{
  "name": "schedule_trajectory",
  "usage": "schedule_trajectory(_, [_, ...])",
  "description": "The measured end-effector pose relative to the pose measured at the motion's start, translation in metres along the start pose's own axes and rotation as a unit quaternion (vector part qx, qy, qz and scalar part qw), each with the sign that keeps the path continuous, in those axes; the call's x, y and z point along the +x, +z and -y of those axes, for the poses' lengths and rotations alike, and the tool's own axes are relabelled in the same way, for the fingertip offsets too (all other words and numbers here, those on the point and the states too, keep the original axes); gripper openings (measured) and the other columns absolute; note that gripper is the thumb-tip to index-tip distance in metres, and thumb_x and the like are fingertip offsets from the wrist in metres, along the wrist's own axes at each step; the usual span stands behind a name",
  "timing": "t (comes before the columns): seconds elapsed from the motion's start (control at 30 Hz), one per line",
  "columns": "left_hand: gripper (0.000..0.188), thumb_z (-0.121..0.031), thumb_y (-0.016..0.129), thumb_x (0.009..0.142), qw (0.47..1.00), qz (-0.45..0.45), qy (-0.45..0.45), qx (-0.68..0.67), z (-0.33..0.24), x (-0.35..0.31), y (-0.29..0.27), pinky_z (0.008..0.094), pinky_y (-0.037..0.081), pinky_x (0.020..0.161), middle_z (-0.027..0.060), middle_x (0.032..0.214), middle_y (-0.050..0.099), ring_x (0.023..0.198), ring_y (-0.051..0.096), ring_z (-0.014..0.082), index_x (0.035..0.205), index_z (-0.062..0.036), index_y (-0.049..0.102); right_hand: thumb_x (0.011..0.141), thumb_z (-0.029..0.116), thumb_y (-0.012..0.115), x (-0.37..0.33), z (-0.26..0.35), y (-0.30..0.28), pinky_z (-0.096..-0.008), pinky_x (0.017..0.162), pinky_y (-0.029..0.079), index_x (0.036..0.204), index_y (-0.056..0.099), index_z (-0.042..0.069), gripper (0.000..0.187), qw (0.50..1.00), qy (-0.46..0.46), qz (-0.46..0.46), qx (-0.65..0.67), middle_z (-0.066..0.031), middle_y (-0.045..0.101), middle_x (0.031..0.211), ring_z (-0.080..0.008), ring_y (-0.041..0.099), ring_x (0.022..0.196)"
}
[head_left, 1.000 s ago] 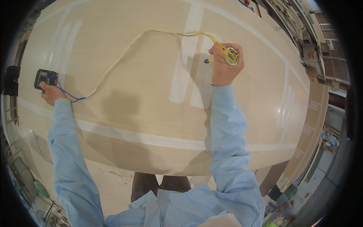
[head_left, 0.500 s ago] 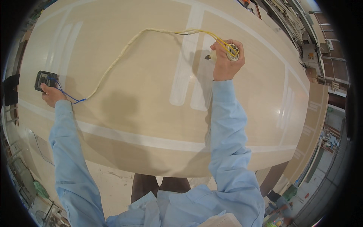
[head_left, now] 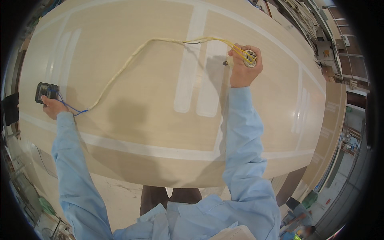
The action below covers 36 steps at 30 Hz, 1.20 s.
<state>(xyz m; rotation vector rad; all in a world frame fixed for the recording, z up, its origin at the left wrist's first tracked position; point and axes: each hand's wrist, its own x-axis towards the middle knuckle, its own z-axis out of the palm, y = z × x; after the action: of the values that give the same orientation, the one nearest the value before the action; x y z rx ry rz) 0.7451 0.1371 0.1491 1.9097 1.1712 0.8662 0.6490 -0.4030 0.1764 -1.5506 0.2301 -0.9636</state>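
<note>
At the far left, my left hand is closed on a black square electrical fitting, thumb on its open face. Blue wires run out of the fitting into a cream-wrapped cable. The cable arches across the board to yellow wires at the right. Those wires end inside a round white electrical fitting, which my right hand grips with its open end facing up. A dark tip on a cream part sticks out at the left of that hand.
Beneath my hands is a large tan board with pale stripes. Stacked boards and materials lie beyond its far right edge. Another panel stands along the right side. A black object is off the left edge.
Both hands keep their hold on the fittings. In the picture, my right hand has shifted slightly right and nearer, my left slightly left and nearer. The cable's arch looks a little flatter.
</note>
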Motion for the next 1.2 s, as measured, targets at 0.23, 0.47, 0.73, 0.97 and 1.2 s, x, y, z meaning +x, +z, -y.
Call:
schedule_trajectory(0.23, [0.072,-0.060,0.053,0.099,0.999,0.001,-0.006,-0.032,0.000,0.000,0.000,0.0428,0.058,0.086,0.0250,0.112,0.071,0.100,0.071,0.0360,0.119,0.0093,0.062,0.087,-0.001,0.079,0.014,0.001,0.007,-0.0274,0.064,0.055,0.093,0.058,0.001,0.022,1.000,-0.014,0.000,0.020,-0.0080,0.068,0.079,-0.0147,0.067,0.069])
schedule_trajectory(0.47, [0.073,-0.061,0.053,0.098,0.999,0.004,-0.012,-0.046,-0.001,-0.002,0.000,0.0430,0.059,0.085,0.0251,0.110,0.071,0.099,0.071,0.0360,0.119,0.0084,0.062,0.087,-0.001,0.079,0.014,-0.005,0.017,-0.0276,0.063,0.055,0.095,0.058,0.001,0.022,0.997,0.004,-0.013,-0.081,-0.0095,0.069,0.083,-0.0154,0.068,0.069])
schedule_trajectory(0.73, [0.078,-0.064,0.052,0.096,1.000,0.000,-0.007,-0.026,-0.001,-0.001,0.000,0.0456,0.055,0.091,0.0269,0.117,0.069,0.104,0.069,0.0389,0.122,0.0087,0.063,0.086,-0.001,0.080,0.012,-0.006,0.036,-0.0278,0.067,0.056,0.097,0.059,0.000,0.024,0.999,-0.016,0.039,0.034,-0.0111,0.070,0.083,-0.0167,0.068,0.071])
schedule_trajectory(0.97, [0.078,-0.065,0.053,0.095,1.000,-0.005,-0.004,-0.022,0.001,0.000,0.000,0.0449,0.055,0.089,0.0265,0.115,0.070,0.104,0.069,0.0387,0.120,0.0081,0.064,0.086,-0.003,0.077,0.017,-0.005,0.033,-0.0284,0.067,0.057,0.097,0.058,0.001,0.023,1.000,-0.012,0.025,0.009,-0.0105,0.070,0.084,-0.0168,0.070,0.073])
schedule_trajectory(1.2, [0.071,-0.059,0.051,0.100,1.000,0.002,0.002,-0.022,0.001,-0.001,-0.002,0.0422,0.057,0.086,0.0248,0.113,0.070,0.102,0.070,0.0355,0.119,0.0087,0.061,0.085,-0.004,0.078,0.027,-0.017,0.047,-0.0277,0.066,0.057,0.097,0.058,0.000,0.024,0.999,0.006,0.024,0.026,-0.0099,0.069,0.083,-0.0171,0.070,0.073])
